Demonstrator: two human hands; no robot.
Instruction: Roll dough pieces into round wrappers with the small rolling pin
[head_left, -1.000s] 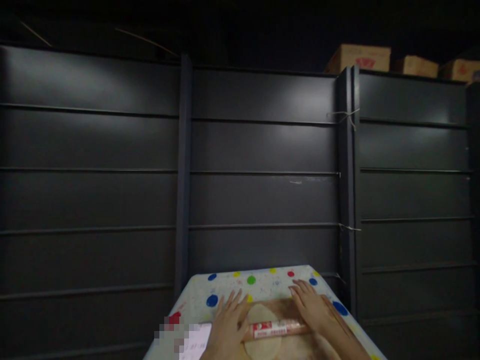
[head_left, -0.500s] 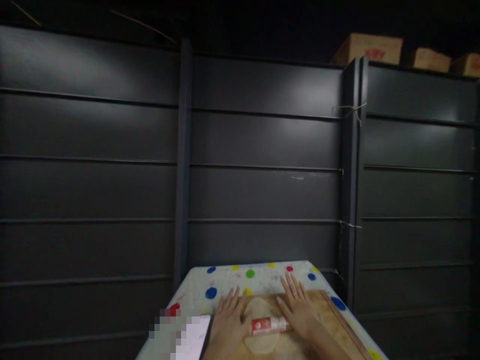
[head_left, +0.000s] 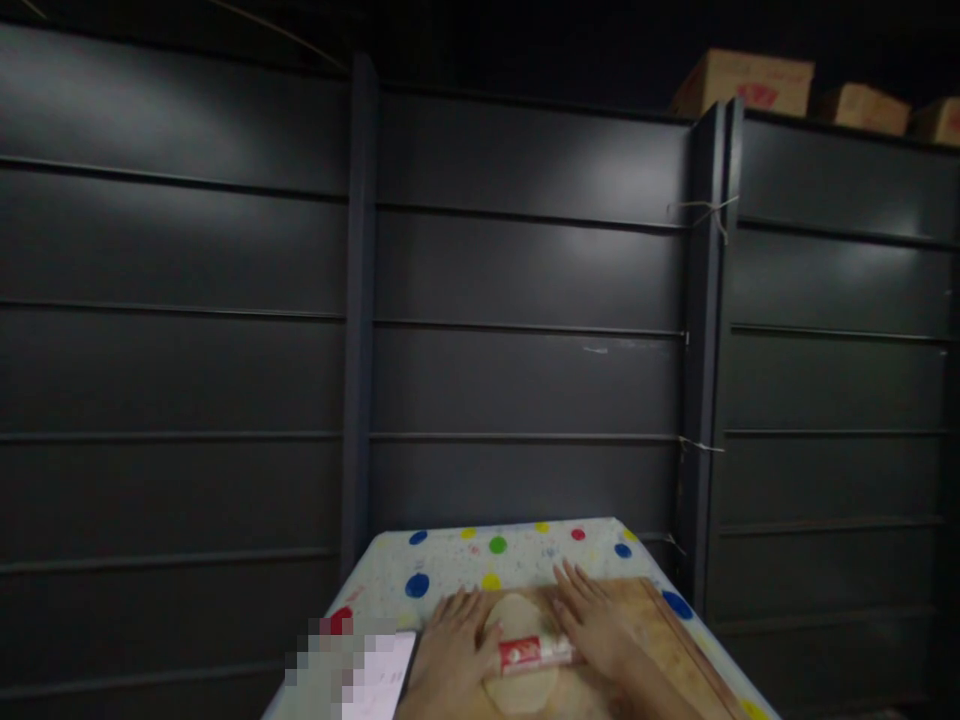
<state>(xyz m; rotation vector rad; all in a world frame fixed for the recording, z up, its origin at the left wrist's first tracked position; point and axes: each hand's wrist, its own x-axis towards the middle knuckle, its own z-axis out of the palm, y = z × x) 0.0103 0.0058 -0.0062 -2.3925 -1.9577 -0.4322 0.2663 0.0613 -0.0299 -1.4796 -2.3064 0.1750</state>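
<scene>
A flat, pale oval sheet of dough (head_left: 519,612) lies on a wooden board (head_left: 670,648). Across its middle rests a rolling pin (head_left: 523,654) with a red and white label. My left hand (head_left: 455,648) lies over the pin's left end, fingers stretched forward and a little apart, thumb beside the label. Over the right end is my right hand (head_left: 595,622), palm down, its fingers also extended. Both ends of the pin are hidden under the hands, and neither hand is wrapped round it.
A white cloth with coloured dots (head_left: 450,555) covers the table. Left of the board lies a flat thing with a bright pale surface (head_left: 384,680), partly blurred out. Dark metal panels (head_left: 525,380) stand behind the table, with cardboard boxes (head_left: 750,85) above at the right.
Both hands have drawn back slightly toward me, fingertips lower against the board. The right hand sits a little further left. The view has shifted slightly.
</scene>
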